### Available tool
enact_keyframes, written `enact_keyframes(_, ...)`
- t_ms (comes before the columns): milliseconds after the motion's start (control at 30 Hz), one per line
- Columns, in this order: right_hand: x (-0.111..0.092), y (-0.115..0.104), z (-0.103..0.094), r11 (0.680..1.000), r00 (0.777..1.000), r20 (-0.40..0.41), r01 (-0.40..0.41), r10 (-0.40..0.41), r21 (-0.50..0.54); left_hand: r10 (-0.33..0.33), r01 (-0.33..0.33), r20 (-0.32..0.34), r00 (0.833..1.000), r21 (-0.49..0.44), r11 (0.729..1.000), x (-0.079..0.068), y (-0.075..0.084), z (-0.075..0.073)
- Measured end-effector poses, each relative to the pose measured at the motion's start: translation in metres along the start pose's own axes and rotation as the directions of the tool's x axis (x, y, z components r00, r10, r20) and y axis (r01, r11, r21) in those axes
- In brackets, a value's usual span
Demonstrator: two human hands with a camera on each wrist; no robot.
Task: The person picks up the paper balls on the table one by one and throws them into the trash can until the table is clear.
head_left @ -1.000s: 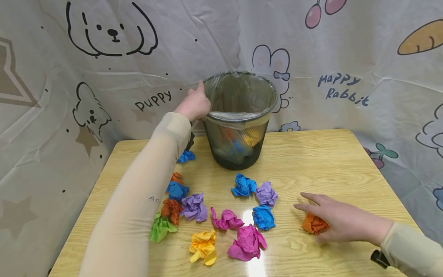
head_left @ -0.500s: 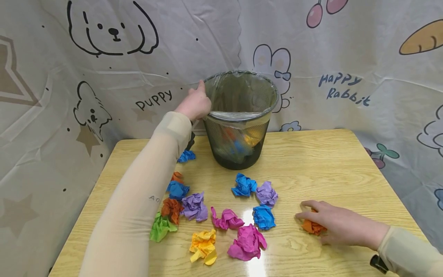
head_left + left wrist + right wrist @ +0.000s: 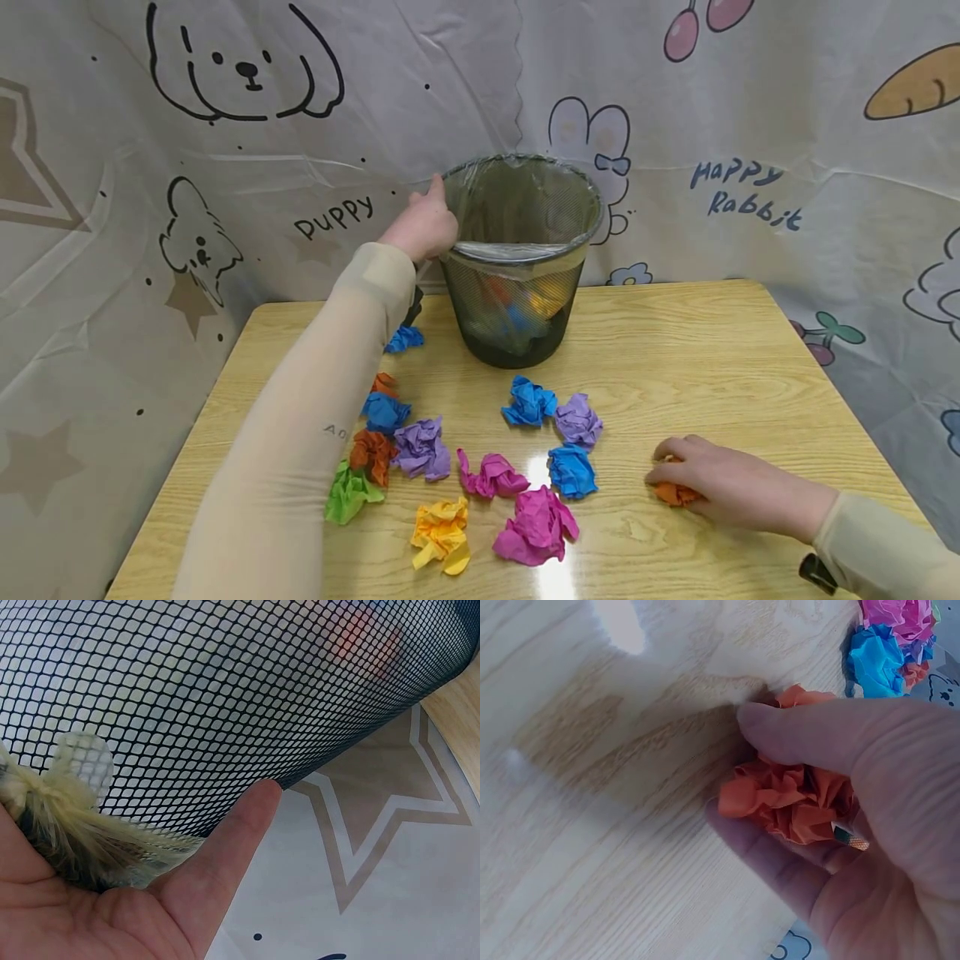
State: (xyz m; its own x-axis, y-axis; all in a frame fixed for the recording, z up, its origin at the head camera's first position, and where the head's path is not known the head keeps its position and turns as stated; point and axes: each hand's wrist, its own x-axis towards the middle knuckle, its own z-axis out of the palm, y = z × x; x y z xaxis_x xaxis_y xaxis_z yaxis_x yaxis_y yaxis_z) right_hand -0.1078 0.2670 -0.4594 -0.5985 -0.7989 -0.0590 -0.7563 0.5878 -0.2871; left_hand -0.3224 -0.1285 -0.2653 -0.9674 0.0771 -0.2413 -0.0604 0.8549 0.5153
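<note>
At the back of the table stands a black mesh wastebasket [image 3: 517, 325] lined with a clear plastic bag; orange, yellow and blue colours show through its side. My left hand [image 3: 426, 225] grips the left part of its rim. In the left wrist view the thumb [image 3: 232, 851] lies against the outer mesh beside bunched bag plastic [image 3: 82, 817]. At the right of the table my right hand [image 3: 723, 483] holds an orange crumpled paper ball [image 3: 787, 799], thumb on one side and fingers on the other. In the head view the hand covers most of this ball.
Several crumpled paper balls lie across the middle and left: blue [image 3: 528, 402], purple [image 3: 577, 419], magenta [image 3: 537, 527], yellow [image 3: 441, 535] and green [image 3: 351, 493]. My left forearm [image 3: 300, 433] spans the table's left part. A printed curtain [image 3: 480, 83] hangs behind.
The right hand's fingers have closed in around the orange paper ball, from spread above it to holding it. My left hand stays at the wastebasket rim.
</note>
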Motion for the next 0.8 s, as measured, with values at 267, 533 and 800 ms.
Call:
enact_keyframes(267, 0.005, 0.006, 0.004, 0.997, 0.994, -0.076, 0.080, -0.080, -0.002, 0.009, -0.009, -0.004, 1.000, 0.009, 1.000, -0.001, 0.000, 0.000)
enact_keyframes(533, 0.009, 0.005, -0.001, 0.996, 0.993, -0.084, 0.084, -0.083, 0.006, 0.002, -0.002, -0.005, 1.000, 0.004, 1.000, -0.002, 0.001, 0.000)
enact_keyframes(800, 0.016, 0.002, -0.028, 0.998, 0.995, -0.098, 0.031, -0.036, -0.058, 0.003, -0.002, -0.005, 1.000, 0.006, 1.000, -0.003, 0.002, 0.000)
